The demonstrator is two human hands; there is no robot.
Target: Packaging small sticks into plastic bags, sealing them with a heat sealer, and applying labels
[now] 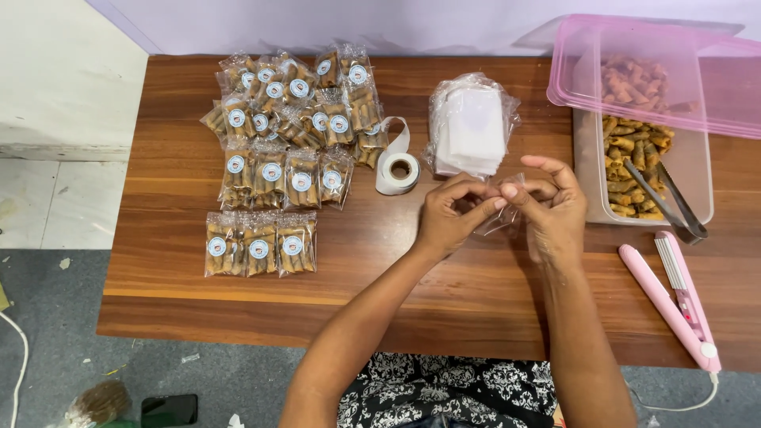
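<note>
A small clear bag (502, 212) is held between both hands just right of frame centre, above the wooden surface (444, 277). The bag hangs from the fingertips and runs down and slightly left; its outline is faint and hard to trace. The left hand (450, 215) is pinched on the bag's top edge, thumb and forefinger closed, other fingers curled. The right hand (551, 208) is pinched on the same edge from the right, with its remaining fingers (555, 165) spread and raised. Both hands are touching at the fingertips, so neither is nearer to the bag. A stack of empty clear bags (472, 127) lies just above the hands, a sticker roll (397, 170) to its left. Filled, labelled snack packets (285, 143) are spread over the upper left. At right, a clear tub of rolled snacks (638, 170) with tongs (664, 198) sits under a tilted pink lid (658, 67); a pink heat sealer (674, 297) lies lower right.
</note>
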